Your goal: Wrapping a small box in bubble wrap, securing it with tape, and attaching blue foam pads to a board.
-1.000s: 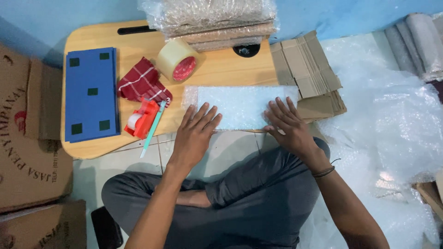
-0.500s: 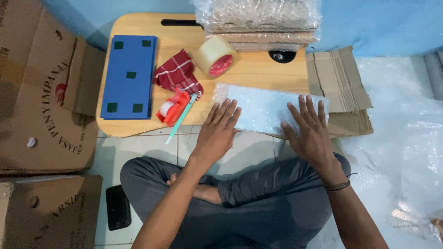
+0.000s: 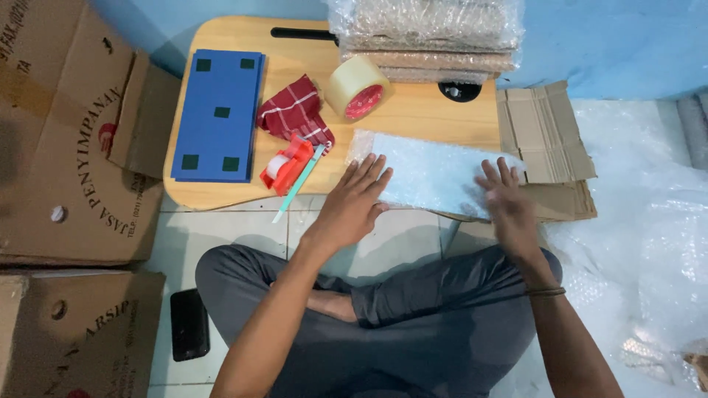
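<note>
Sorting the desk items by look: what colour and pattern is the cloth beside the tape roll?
The cloth is dark red with thin white checked lines, seen in the head view.

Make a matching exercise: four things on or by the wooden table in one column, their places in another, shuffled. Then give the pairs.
Things:
1. blue board
2. tape roll
3. bubble wrap sheet
4. black phone

Places:
A. on the floor beside the person's knee
B. under the left hand and right hand
C. at the left end of the table
D. between the red cloth and the wrapped stack

Pairs: 1-C, 2-D, 3-B, 4-A
</note>
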